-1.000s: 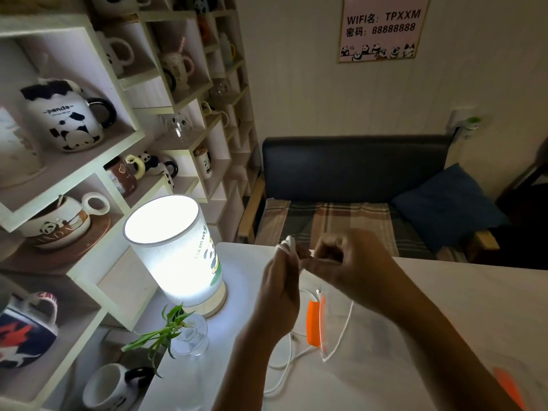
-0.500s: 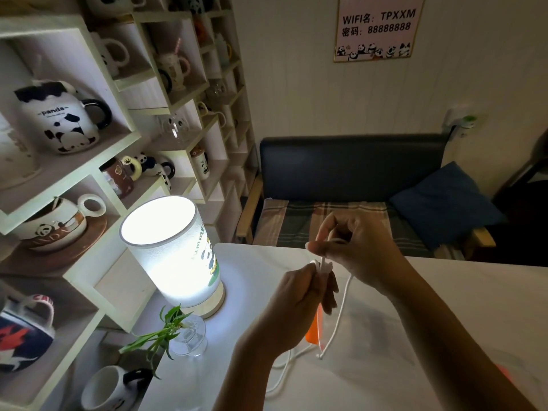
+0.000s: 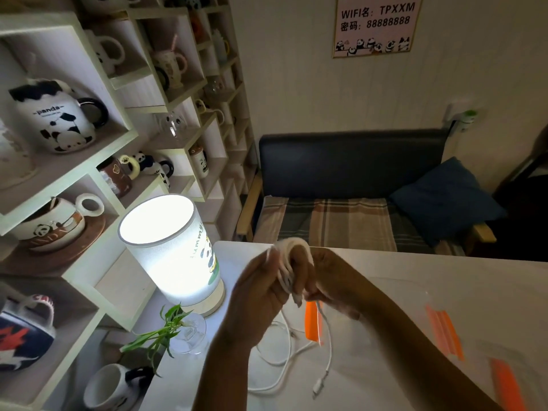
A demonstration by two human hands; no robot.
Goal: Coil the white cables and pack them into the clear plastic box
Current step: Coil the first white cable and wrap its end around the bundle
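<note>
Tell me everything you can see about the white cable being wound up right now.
The white cable is thin, round and looks rubbery. Several loops are wrapped between the left hand and the right hand, held above the white table. A loose tail hangs from the right hand and ends in a small connector near the table. More white cable lies slack on the table below; whether it is the same one is unclear.

One head-worn wide-angle view looks forward and down across the white surface [image 3: 444, 292], close over it, toward its far edge and the sofa [image 3: 350, 161] beyond.
</note>
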